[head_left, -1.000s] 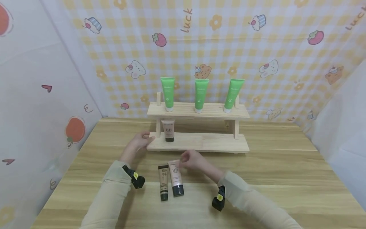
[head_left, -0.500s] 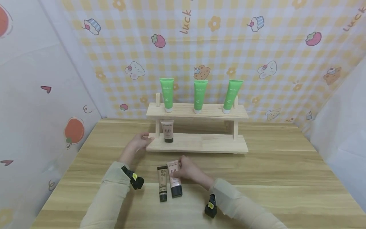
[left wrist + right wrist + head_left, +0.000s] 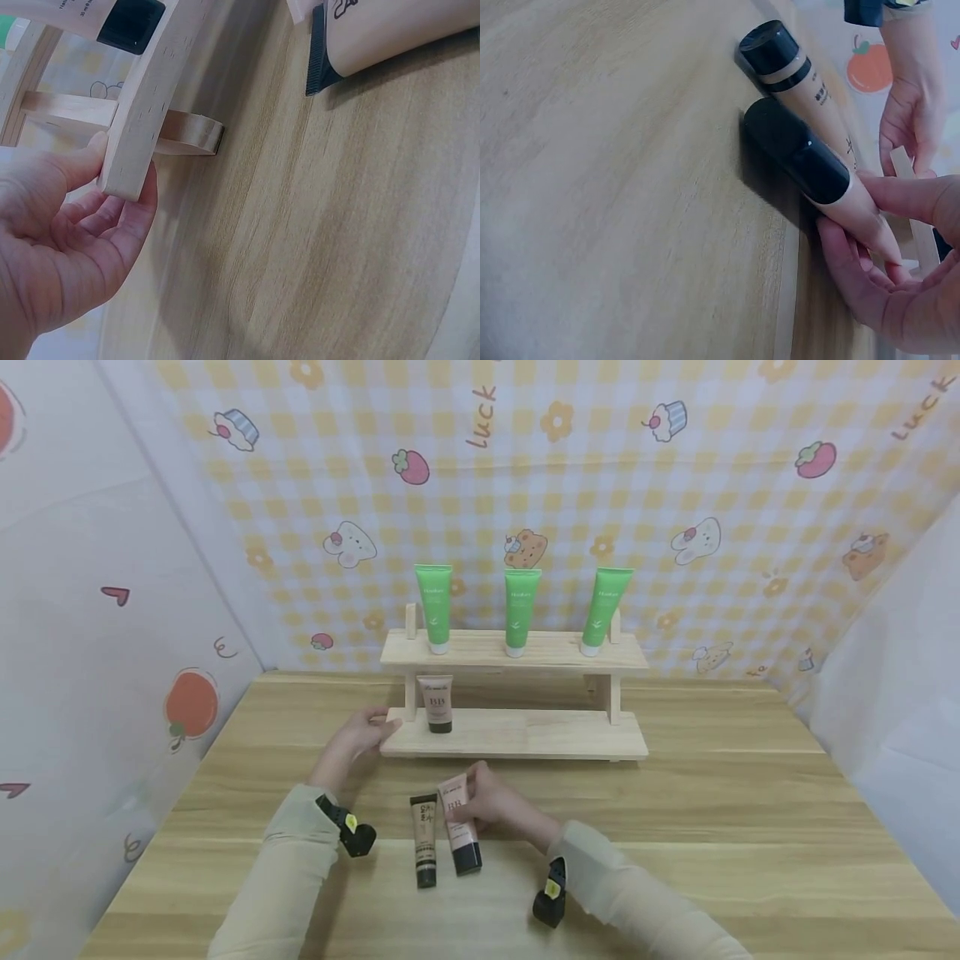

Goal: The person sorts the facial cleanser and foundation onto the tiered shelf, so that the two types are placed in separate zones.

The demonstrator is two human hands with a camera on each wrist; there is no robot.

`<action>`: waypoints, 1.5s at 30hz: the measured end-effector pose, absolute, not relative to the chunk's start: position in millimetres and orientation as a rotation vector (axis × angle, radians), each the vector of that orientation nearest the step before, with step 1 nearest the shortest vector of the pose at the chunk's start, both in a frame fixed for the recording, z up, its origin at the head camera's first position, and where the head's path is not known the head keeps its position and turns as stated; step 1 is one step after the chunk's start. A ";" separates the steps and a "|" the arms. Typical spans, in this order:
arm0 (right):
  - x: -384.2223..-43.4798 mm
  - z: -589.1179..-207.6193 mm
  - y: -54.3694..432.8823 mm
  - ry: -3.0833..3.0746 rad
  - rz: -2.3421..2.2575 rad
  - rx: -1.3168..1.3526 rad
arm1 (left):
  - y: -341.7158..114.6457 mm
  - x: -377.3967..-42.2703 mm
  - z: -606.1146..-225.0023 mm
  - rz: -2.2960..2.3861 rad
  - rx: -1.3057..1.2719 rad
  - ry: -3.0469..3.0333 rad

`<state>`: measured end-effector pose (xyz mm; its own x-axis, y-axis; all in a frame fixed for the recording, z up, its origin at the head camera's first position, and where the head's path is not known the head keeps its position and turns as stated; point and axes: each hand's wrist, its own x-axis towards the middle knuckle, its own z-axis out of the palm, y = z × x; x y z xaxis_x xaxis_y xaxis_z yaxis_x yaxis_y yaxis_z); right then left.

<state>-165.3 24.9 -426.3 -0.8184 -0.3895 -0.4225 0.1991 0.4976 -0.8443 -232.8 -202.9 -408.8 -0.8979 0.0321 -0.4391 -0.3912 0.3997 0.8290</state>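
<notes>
My left hand (image 3: 362,732) grips the left end of the lower board of a wooden two-tier shelf (image 3: 540,732); the left wrist view has its thumb on top and fingers curled underneath. In front of the shelf, my right hand (image 3: 491,800) holds a pink BB cream tube (image 3: 460,827) between thumb and fingers, black cap toward me. The right wrist view shows that tube's black cap (image 3: 795,146) close over the table. Just left of it a beige tube with a black cap (image 3: 423,839) lies flat on the table.
A smaller BB cream tube (image 3: 438,703) stands cap-down at the left of the lower board. Three green tubes (image 3: 519,610) stand spaced along the upper board (image 3: 472,647). A checked cloth (image 3: 480,510) hangs behind the wooden table (image 3: 712,827).
My right hand came down onto the larger BB cream tube, took hold of it and tilted it slightly. The left hand keeps its grip on the shelf.
</notes>
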 end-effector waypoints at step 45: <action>-198.2 -378.0 75.2 2.195 -1.381 -0.168 | -204.2 -235.3 -409.9 1.530 -0.313 2.253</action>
